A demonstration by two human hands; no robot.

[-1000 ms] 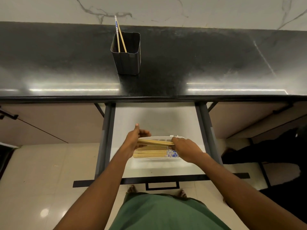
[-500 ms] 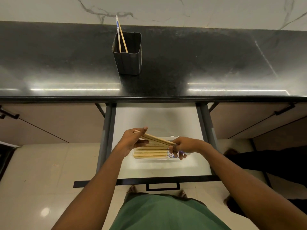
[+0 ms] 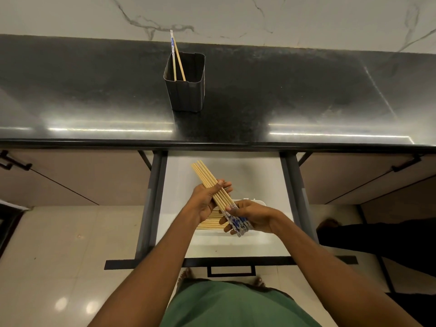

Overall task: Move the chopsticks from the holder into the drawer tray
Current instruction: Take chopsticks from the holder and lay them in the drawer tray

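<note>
Two chopsticks in the holder (image 3: 177,60) lean against its far left corner; the dark holder (image 3: 186,90) stands upright on a polished black countertop (image 3: 306,95), well back from its front edge, with a marbled pale wall (image 3: 236,15) behind. Bare counter stretches to both sides of it. Below the counter's edge an open drawer (image 3: 179,171) is pulled out over a glossy tiled floor (image 3: 59,256), its dark side rails framing a white bottom. A white tray (image 3: 257,232) lies in the drawer, with more chopsticks in the tray (image 3: 210,223) lying flat, left to right. Above the tray both hands grip a held bundle (image 3: 212,187) slanting up and left. The left hand (image 3: 205,201) wraps it mid-length, thumb pressed across the sticks. The right hand (image 3: 254,215) curls its fingers around the blue-patterned ends.
</note>
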